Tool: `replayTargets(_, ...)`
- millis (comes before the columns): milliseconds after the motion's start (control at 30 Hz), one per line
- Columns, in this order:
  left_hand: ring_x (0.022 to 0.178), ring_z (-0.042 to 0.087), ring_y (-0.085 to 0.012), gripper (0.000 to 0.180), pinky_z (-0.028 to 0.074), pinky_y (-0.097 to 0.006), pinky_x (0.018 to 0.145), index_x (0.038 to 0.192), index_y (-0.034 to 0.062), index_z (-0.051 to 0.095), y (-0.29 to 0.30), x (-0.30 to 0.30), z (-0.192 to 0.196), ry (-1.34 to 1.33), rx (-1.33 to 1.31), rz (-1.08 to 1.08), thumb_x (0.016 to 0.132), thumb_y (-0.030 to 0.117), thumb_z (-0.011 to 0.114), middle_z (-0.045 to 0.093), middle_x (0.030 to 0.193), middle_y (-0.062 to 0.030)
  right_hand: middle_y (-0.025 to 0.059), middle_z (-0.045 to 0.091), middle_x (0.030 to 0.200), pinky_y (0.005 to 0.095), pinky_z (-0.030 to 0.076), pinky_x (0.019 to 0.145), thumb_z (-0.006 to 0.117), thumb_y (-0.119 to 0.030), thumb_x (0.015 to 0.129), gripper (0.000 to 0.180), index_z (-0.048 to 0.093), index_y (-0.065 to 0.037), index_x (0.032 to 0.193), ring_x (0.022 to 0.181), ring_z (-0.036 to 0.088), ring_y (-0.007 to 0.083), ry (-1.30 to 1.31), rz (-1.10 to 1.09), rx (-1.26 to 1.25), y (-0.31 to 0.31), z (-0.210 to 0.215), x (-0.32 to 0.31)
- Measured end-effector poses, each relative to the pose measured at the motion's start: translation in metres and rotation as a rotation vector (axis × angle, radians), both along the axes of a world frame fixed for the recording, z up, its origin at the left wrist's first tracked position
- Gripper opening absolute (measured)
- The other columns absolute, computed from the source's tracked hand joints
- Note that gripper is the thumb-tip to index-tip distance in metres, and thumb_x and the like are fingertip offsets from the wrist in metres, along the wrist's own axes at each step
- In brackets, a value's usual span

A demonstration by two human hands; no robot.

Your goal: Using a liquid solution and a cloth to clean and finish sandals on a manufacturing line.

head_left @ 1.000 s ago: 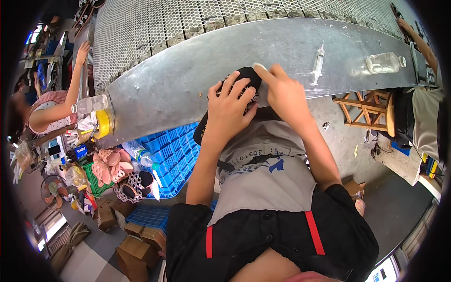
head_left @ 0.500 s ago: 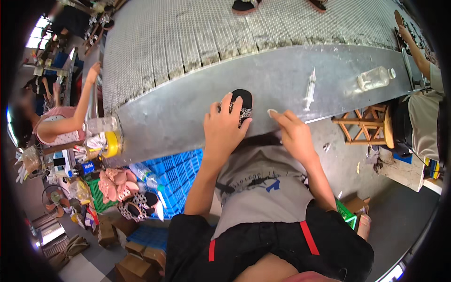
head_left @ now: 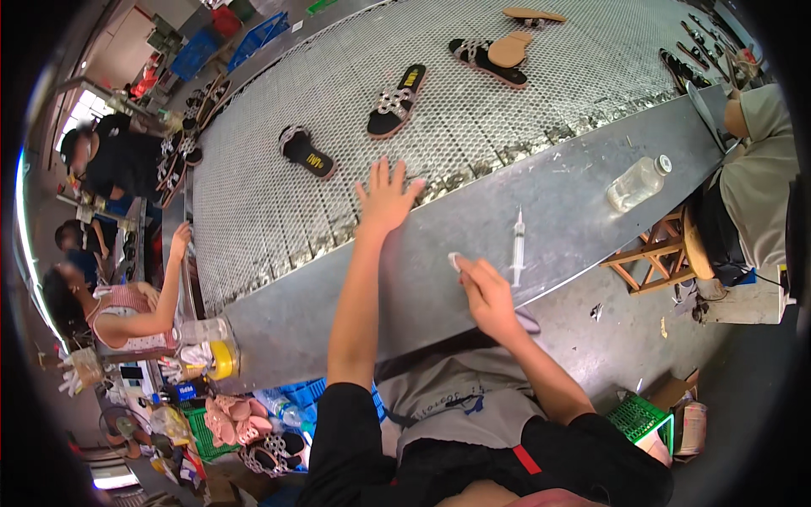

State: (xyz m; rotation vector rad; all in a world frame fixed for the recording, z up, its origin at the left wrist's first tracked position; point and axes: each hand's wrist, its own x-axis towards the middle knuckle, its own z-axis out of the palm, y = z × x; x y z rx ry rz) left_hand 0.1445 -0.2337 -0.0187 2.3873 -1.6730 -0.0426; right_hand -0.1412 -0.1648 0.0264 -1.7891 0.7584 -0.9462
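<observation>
My left hand (head_left: 387,201) reaches over the front edge of the mesh belt (head_left: 245,203), fingers spread, holding nothing. Just beyond its fingertips a black slide sandal (head_left: 397,103) with a pale decorated strap lies on the mesh. Another such sandal (head_left: 307,153) rests to the left of it. Over the metal ledge (head_left: 338,291), my right hand (head_left: 488,296) is closed, with a small white piece (head_left: 454,261) at its fingertips. A clear syringe (head_left: 518,247) lies on the ledge, right of that hand.
Farther back on the belt are a sandal (head_left: 477,59) and a tan sole (head_left: 509,49). A clear glass bottle (head_left: 639,183) lies on the ledge at right. One co-worker (head_left: 131,317) sits at left, another (head_left: 756,194) at right. A yellow-banded container (head_left: 222,360) stands at the ledge's left end.
My left hand has let go of the sandal on the ledge and moved forward to the belt. My right hand still has the white piece. The view has shifted, showing more of the belt.
</observation>
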Motion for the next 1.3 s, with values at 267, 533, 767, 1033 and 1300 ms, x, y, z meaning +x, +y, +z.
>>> replayTargets(267, 0.125, 0.055, -0.0352, 0.047, 0.044, -0.047, 0.105, 0.120, 0.0086, 0.069, -0.157, -0.048, 0.072, 0.221, 0.012, -0.314, 0.097, 0.046, 0.052, 0.063, 0.129, -0.0164, 0.0139, 0.059, 0.086, 0.0358, 0.052, 0.066, 0.057, 0.008, 0.089, 0.039, 0.064, -0.006, 0.125, 0.073, 0.063, 0.0296, -0.022, 0.038, -0.020, -0.008, 0.002, -0.007)
replayTargets(533, 0.084, 0.071, -0.0235, 0.072, 0.057, -0.040, 0.063, 0.151, 0.0213, 0.039, -0.319, -0.126, -0.007, -0.560, 0.008, -0.407, 0.085, 0.007, 0.065, 0.045, 0.145, -0.0039, 0.0161, 0.061, 0.090, 0.0426, 0.054, 0.069, 0.057, 0.007, 0.084, 0.040, 0.064, -0.003, 0.122, 0.077, 0.064, 0.0374, 0.073, 0.090, -0.134, -0.007, -0.020, -0.005)
replayTargets(767, 0.075, 0.071, -0.0227, 0.057, 0.056, -0.039, 0.059, 0.138, 0.0202, 0.050, -0.291, -0.122, 0.027, -0.358, 0.120, -0.353, 0.085, 0.006, 0.066, 0.050, 0.135, -0.0027, 0.0189, 0.062, 0.093, 0.0413, 0.051, 0.072, 0.055, 0.006, 0.086, 0.030, 0.064, 0.003, 0.114, 0.080, 0.060, 0.0402, 0.006, 0.101, 0.027, -0.009, -0.030, -0.012)
replayTargets(1033, 0.072, 0.070, -0.0234, 0.030, 0.056, -0.039, 0.058, 0.114, 0.0170, 0.064, -0.150, -0.069, 0.081, -0.239, -0.172, -0.482, 0.085, 0.009, 0.064, 0.057, 0.116, 0.0010, 0.0103, 0.061, 0.090, 0.0278, 0.046, 0.070, 0.050, 0.004, 0.098, 0.022, 0.064, 0.003, 0.115, 0.077, 0.057, 0.0164, 0.013, 0.004, -0.010, -0.015, -0.021, -0.009)
replayTargets(1300, 0.065, 0.068, -0.0188, 0.039, 0.052, -0.030, 0.050, 0.120, 0.0104, 0.062, 0.064, -0.064, 0.138, -0.251, -0.581, -0.198, 0.082, 0.004, 0.063, 0.064, 0.132, 0.0021, 0.0091, 0.062, 0.090, 0.0296, 0.045, 0.070, 0.052, -0.005, 0.101, 0.023, 0.063, 0.001, 0.120, 0.076, 0.055, 0.0152, 0.016, -0.095, 0.240, -0.018, -0.019, -0.011)
